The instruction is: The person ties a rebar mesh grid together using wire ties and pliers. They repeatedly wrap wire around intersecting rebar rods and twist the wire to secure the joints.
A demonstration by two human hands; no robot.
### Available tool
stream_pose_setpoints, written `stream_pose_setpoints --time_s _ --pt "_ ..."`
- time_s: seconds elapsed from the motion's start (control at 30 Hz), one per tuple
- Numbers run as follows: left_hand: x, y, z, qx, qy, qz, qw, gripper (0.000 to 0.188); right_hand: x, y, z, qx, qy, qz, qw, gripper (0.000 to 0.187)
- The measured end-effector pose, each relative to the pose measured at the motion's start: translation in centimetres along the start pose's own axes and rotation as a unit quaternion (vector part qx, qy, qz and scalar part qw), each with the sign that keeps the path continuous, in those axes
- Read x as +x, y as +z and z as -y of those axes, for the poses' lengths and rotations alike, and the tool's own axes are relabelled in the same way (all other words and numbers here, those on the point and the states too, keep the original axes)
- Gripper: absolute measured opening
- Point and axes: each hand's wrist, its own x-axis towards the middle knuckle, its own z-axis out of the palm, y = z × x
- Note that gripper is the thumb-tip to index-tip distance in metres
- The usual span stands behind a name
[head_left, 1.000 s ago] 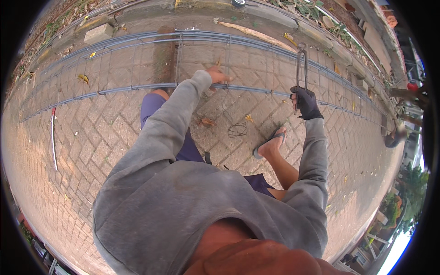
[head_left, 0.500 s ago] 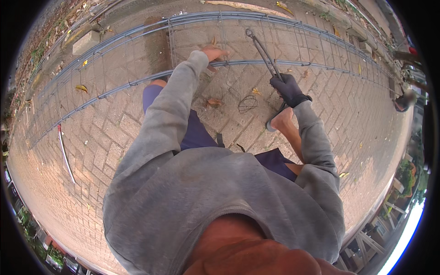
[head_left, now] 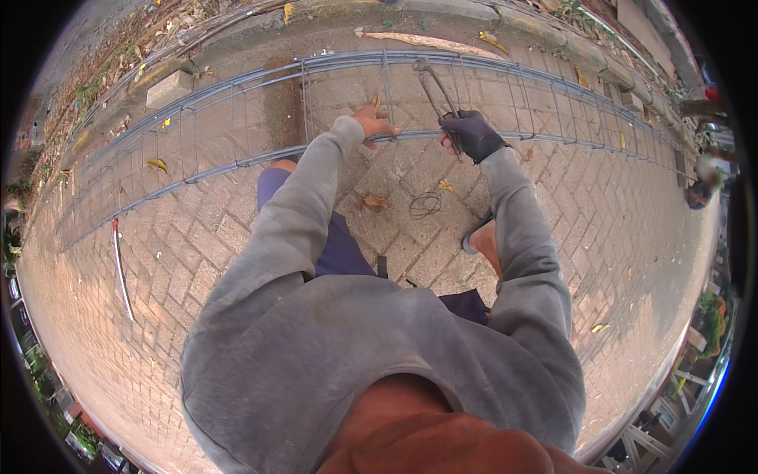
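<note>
A long rebar cage [head_left: 260, 156] of grey bars and thin cross ties stretches across in front of me. My bare left hand [head_left: 371, 124] is at its near bars, thumb along them and one finger pointing away; the other fingers, partly hidden, curl around the bars. My right hand [head_left: 476, 136], in a dark glove with bare fingertips, grips long-handled pincers [head_left: 433, 85] by the handles. Their round head points away, over the cage's far bars. Between my feet, a loose coil of thin wire [head_left: 425, 205] lies on the paving.
A bow-shaped saw [head_left: 121, 268] with a red end lies at left. Beyond the cage are a concrete block [head_left: 168, 89], a kerb [head_left: 442, 13] and a long dry husk [head_left: 430, 38]. Another person [head_left: 701, 188] is at the far right. Brick paving [head_left: 213, 237] surrounds me.
My right hand has moved left and toward the near bars with the pincers. My left hand has settled onto the near bars. The view has shifted slightly, so the cage appears lower.
</note>
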Motion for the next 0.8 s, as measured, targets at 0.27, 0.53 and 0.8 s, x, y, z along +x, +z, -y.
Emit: stream_pose_setpoints --time_s 0.27,0.53,0.8 --pt "0.0 -0.2 0.2 -0.042 0.025 0.023 0.999 0.096 7.9 2.9 -1.7 0.166 0.008 0.033 0.985 0.024" --pt "-1.9 -0.5 -1.0 -0.077 0.044 0.024 0.996 0.101 14.3 3.5 -1.1 0.117 0.025 0.066 0.991 0.023" --pt "-1.3 -0.5 -0.6 -0.051 0.044 0.044 0.997 0.100 13.1 3.8 -0.1 0.078 0.013 0.060 0.995 0.019"
